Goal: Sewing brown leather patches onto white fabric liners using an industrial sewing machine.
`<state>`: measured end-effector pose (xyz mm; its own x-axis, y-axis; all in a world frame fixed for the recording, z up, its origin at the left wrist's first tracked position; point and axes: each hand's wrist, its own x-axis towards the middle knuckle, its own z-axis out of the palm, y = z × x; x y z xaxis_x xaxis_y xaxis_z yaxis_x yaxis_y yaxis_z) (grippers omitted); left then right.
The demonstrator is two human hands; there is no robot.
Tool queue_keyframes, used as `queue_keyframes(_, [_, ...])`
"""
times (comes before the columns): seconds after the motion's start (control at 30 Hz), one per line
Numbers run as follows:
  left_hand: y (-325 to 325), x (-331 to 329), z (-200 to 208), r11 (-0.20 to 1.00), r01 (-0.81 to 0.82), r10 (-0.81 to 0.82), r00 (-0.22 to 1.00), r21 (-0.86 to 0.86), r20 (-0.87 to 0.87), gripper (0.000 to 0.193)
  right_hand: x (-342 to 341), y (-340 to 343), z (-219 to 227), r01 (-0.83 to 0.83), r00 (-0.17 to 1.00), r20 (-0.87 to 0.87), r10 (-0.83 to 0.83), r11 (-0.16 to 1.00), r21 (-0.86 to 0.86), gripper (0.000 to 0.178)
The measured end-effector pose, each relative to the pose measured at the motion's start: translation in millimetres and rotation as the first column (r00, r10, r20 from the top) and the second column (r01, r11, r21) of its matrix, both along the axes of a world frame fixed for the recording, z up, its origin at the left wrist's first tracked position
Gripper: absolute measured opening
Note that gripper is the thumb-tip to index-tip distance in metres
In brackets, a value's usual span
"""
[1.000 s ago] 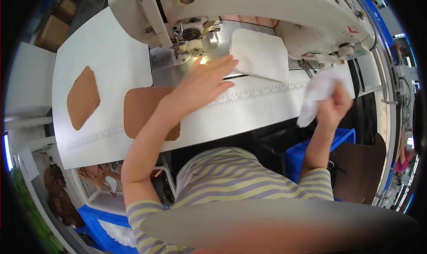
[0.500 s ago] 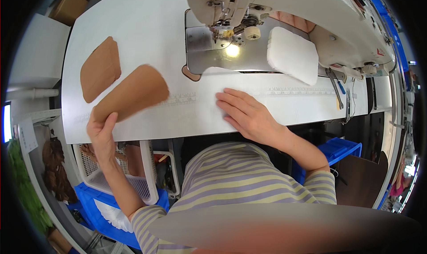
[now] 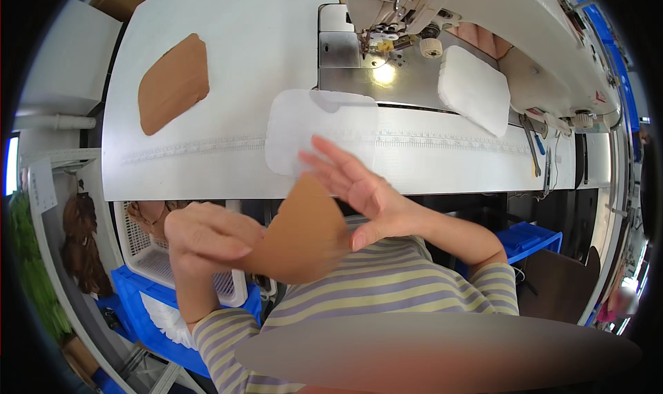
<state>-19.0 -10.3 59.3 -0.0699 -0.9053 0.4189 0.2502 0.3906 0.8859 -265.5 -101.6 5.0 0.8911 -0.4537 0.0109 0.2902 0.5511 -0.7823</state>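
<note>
My left hand [image 3: 207,238] pinches one end of a brown sheet piece [image 3: 300,238], leather or fabric, in front of the table's near edge. Slightly blurred, the piece slants up towards my right hand [image 3: 373,200]. That hand is open, fingers spread and thumb close to the piece's right edge; I cannot tell if they touch. Beyond my right fingers, a thin translucent white sheet [image 3: 304,121] with rounded corners lies flat on the white table [image 3: 428,156], partly over the printed ruler strip. More brown pieces [image 3: 174,84] lie at the table's far left.
A sewing machine [image 3: 428,21] stands at the back right, its needle area lit. Beside it lies a stack of white pieces [image 3: 475,90]. Pliers-like tools [image 3: 530,145] rest at the table's right. Below on the left are a white basket [image 3: 148,256] and a blue crate [image 3: 148,325].
My left hand has brought the brown piece from above the table to the right and towards me. My right hand has lifted off the translucent sheet and turned, fingers spreading.
</note>
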Motion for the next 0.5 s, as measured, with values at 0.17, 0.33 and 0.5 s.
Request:
queue_keyframes(0.17, [-37.8,-17.7,-19.8,0.899,-0.303,0.24,0.945,0.318,0.223,0.042,-32.9,7.6,-3.8,0.204,0.95,-0.246,-0.192,0.979,0.024,0.025])
queue_keyframes(0.33, [-69.5,-26.3,-39.7,0.851,-0.362,0.257,0.919,0.38,0.299,0.049,-27.2,-21.7,-0.3,0.384,0.77,-0.339,-0.54,0.817,-0.429,0.009])
queue_keyframes(0.5, [-68.7,-16.1,-62.7,0.847,-0.423,0.172,0.791,0.323,0.587,0.057,-23.4,-29.2,-4.4,0.336,0.671,-0.426,-0.607,0.76,-0.556,0.023])
